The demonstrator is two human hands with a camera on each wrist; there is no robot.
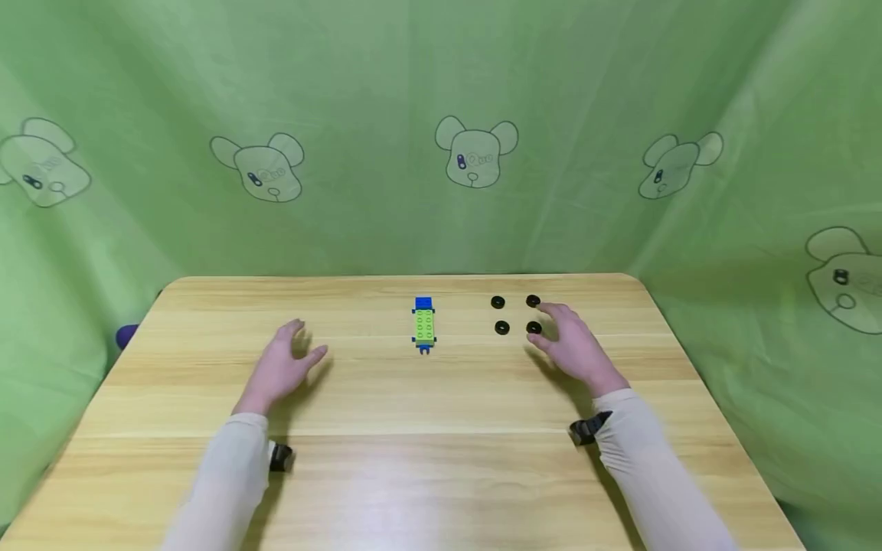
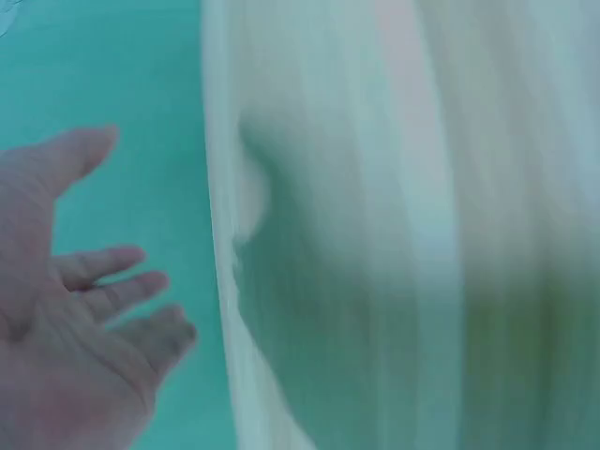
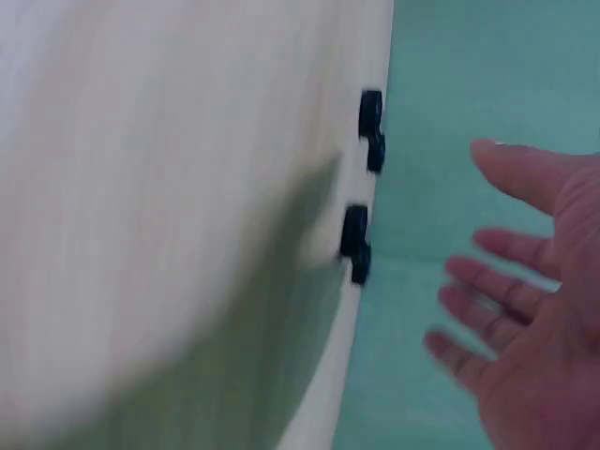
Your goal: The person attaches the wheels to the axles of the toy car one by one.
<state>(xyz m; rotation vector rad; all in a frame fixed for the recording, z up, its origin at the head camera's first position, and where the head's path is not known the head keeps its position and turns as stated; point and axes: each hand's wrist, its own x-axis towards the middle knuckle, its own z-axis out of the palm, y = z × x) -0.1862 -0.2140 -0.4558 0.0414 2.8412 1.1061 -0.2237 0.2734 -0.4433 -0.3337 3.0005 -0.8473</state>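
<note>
A toy-brick car chassis (image 1: 424,325), lime green with a blue block at its far end and blue axle stubs at the sides, lies mid-table toward the back. To its right, several small black wheels (image 1: 501,327) are laid out in two rows. My right hand (image 1: 570,346) hovers by the right-hand wheels, thumb and fingers spread, holding nothing. In the right wrist view the black wheels (image 3: 354,231) stand apart from that hand. My left hand (image 1: 281,367) is held over the table left of the chassis, fingers relaxed and apart, with nothing in it.
The light wooden table (image 1: 413,482) has rounded far corners. Green curtain (image 1: 358,92) with bear-head drawings hangs behind and at both sides. Something purple (image 1: 126,335) shows beyond the table's left edge.
</note>
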